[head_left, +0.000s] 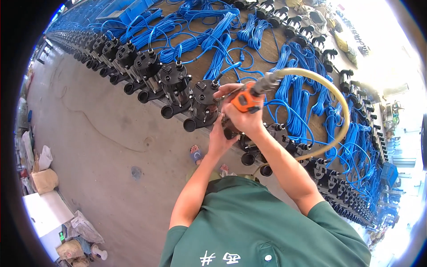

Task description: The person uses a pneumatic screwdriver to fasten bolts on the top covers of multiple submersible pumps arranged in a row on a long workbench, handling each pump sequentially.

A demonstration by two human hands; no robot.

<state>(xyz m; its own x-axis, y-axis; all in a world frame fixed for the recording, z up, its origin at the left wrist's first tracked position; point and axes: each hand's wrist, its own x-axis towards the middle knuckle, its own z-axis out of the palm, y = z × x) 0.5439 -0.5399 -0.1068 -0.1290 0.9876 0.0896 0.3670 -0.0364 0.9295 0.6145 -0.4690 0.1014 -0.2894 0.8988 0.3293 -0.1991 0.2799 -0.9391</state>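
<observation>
My right hand [247, 119] is closed around an orange-and-black air tool [243, 100], whose working end is hidden by my fingers. A metal coupling [267, 83] joins the tool to a thick yellowish hose [334, 86] that arcs out to the right. Just below, my left hand [219, 140] curls around the lower part of a black cylindrical pump [229, 130], largely covered by both hands. Immediately left of my hands stands another black pump [204, 100] with a round outlet at its foot and a blue cable from its top.
Similar black pumps [147, 64] line the bench edge on both sides. Bundled blue cables [218, 31] cover much of the brown benchtop [267, 49], with a blue crate [126, 13] at far left. A thin hose [95, 124] lies on the floor; bags and boxes [44, 180] sit at left.
</observation>
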